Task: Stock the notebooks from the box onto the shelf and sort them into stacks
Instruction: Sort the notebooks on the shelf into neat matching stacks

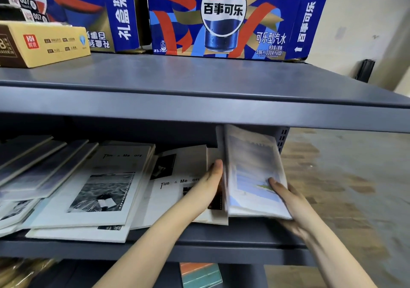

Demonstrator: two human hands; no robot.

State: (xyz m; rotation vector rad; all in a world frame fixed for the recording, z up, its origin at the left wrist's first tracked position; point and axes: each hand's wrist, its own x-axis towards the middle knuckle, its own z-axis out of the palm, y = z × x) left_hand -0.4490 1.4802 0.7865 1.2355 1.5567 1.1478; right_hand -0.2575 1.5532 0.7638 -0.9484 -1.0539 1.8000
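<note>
Head view: pale-blue notebooks (253, 172) stand tilted on edge at the right end of the grey shelf (221, 236); right hand (288, 201) pinches them, thumb on the cover, fingers beneath; left hand (208, 183) lies against their left face, fingers hidden, grip not determinable; black-and-white notebooks (104, 190) lie flat on the shelf's left.

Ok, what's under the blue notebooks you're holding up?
The blue notebooks are tilted up; the right hand supports them from below, thumb on the cover. A white notebook pokes out beneath their left edge. Anything further under is covered.
</note>
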